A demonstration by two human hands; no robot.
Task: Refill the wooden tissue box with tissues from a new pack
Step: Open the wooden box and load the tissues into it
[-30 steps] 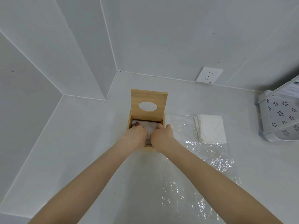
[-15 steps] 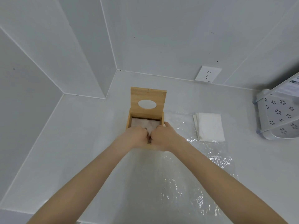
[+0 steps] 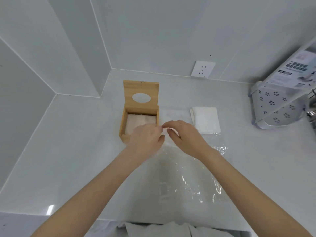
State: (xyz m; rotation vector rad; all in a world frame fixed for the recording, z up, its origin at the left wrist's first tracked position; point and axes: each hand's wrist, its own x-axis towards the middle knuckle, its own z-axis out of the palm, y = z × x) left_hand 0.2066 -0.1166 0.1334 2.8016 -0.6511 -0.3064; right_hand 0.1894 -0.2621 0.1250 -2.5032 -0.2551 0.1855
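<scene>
The wooden tissue box (image 3: 123, 124) stands on the white counter with its lid (image 3: 141, 93) tipped up at the back, showing an oval hole. White tissues (image 3: 142, 121) lie inside the box. My left hand (image 3: 145, 139) hovers over the box's front right corner with fingers loosely curled and nothing in it. My right hand (image 3: 184, 135) is just right of the box, above the clear plastic wrapper (image 3: 188, 177), fingers apart and empty. A small stack of folded tissues (image 3: 206, 121) lies on the wrapper's far end.
A white perforated rack (image 3: 277, 108) stands at the right edge with a printed package leaning on it. A wall socket (image 3: 203, 69) sits on the back wall. The counter's front edge (image 3: 68, 216) runs near the bottom, with cloth below.
Both hands have lifted out of the box and drawn back to the right; the tissues they pressed on now lie uncovered inside. The camera has tilted down slightly.
</scene>
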